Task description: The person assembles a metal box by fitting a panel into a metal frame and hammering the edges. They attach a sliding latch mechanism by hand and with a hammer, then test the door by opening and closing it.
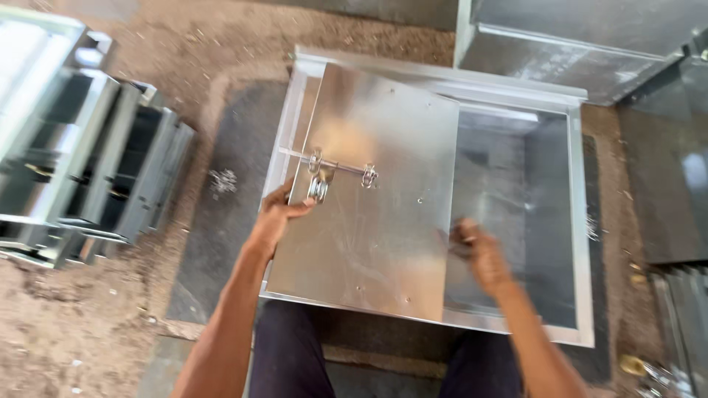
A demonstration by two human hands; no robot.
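A flat, shiny metal panel [376, 199] lies tilted across the left half of an open rectangular metal box [582, 243], its left edge over the box's left rim and its near edge close to the box's near rim. The box rests on a dark mat [228, 221] spread on the dirt floor [66, 324]. The left hand [279, 214] holds the panel at its left edge, fingers curled closed around that edge with the thumb on top, just below a small metal latch [321, 177] fixed to the panel's face, from which a thin rod runs toward the panel's middle. The right hand [478, 250] is at the panel's right edge, over the open interior of the box; it is blurred, and the fingers look bent against the edge, though whether they actually grip it cannot be told. The right half of the box stands uncovered, showing its grey inner walls and bottom. A small heap of metal shavings [223, 180] lies on the mat near its left edge. On the floor to the left stands a row of similar metal housings [81, 169], and more sheet-metal pieces [575, 44] lie beyond the far rim of the box.
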